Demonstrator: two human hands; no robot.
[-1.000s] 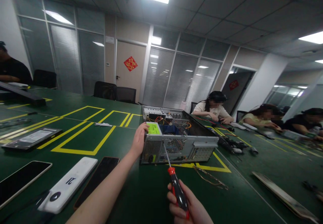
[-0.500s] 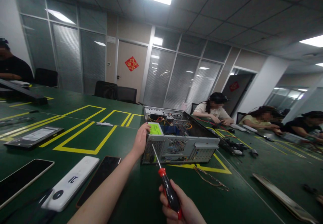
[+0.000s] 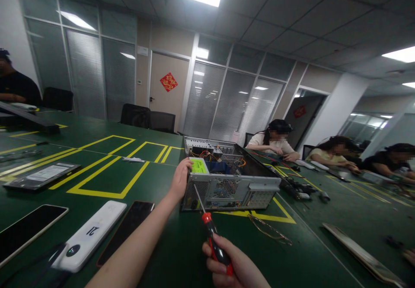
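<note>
An open computer case [image 3: 227, 190] lies on the green table, its perforated rear panel facing me and wires showing inside. At its near left corner is a power supply with a yellow-green label [image 3: 198, 166]. My left hand [image 3: 180, 177] is at that corner, fingers over the edge beside the label; whether they grip it is hard to see. My right hand [image 3: 227, 260] is wrapped round the red and black handle of a screwdriver [image 3: 214, 240]. The screwdriver's shaft points up and left, its tip at the perforated left part of the rear panel.
Left of my arm lie a dark phone [image 3: 129, 229], a white device [image 3: 92, 236], another phone [image 3: 32, 232] and a hard drive [image 3: 42, 175]. Eyeglasses [image 3: 270, 229] are near the case. Right are cables [image 3: 301, 188] and a flat metallic piece [image 3: 359, 251]. Several people sit around.
My right hand has shifted very slightly, and the screwdriver handle sits a little higher and further left. My left hand stays at the case corner.
</note>
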